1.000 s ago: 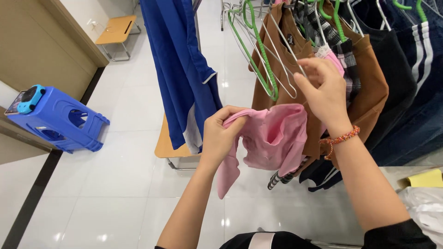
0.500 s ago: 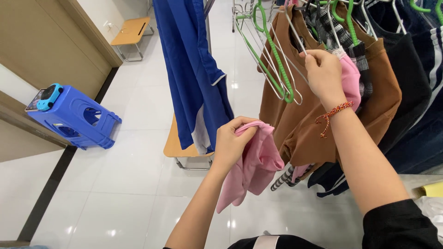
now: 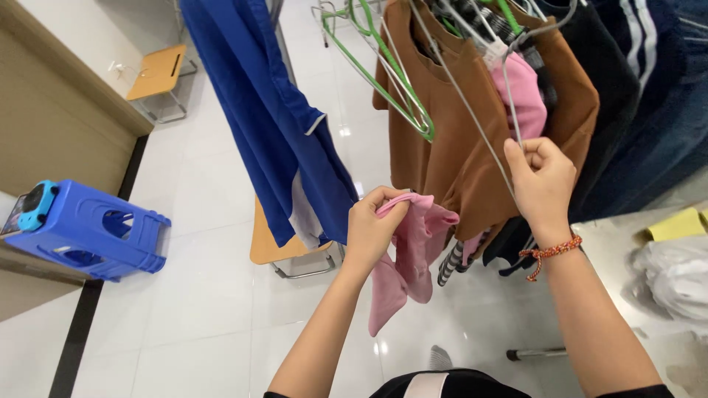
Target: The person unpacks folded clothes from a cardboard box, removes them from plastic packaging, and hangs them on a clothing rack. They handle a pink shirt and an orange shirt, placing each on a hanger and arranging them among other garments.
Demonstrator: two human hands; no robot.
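Pink cloth (image 3: 413,250): a small soft garment, bunched at its top edge in the left hand and hanging limp below it, just in front of the brown shirt.
Left hand (image 3: 371,230): fingers clenched around the cloth's upper hem, thumb pressing the fold against the forefinger.
Right hand (image 3: 540,179): fingers pinched on the thin wire of a grey hanger (image 3: 472,110), wrist wearing a red braided band; the hanger's hook end runs up out of view.
Step in hand: judging by the 2 hands, the cloth is being brought to the hanger, 1 hand steadying the wire while the other carries the fabric.
Next move calls for: the cloth's opening to be spread and slid over 1 hanger arm, which would need the left grip loosened a little.
Edges: the brown shirt (image 3: 442,140) hangs just behind the cloth; another pink garment (image 3: 525,96) sits on the wire above the right hand; green hangers (image 3: 402,96) crowd the rail to the left.
Open room: pale tiled floor (image 3: 206,317) lies below the hands; a blue garment (image 3: 273,133) hangs to the left, near the left hand; a blue plastic stool (image 3: 88,236) sits well apart.
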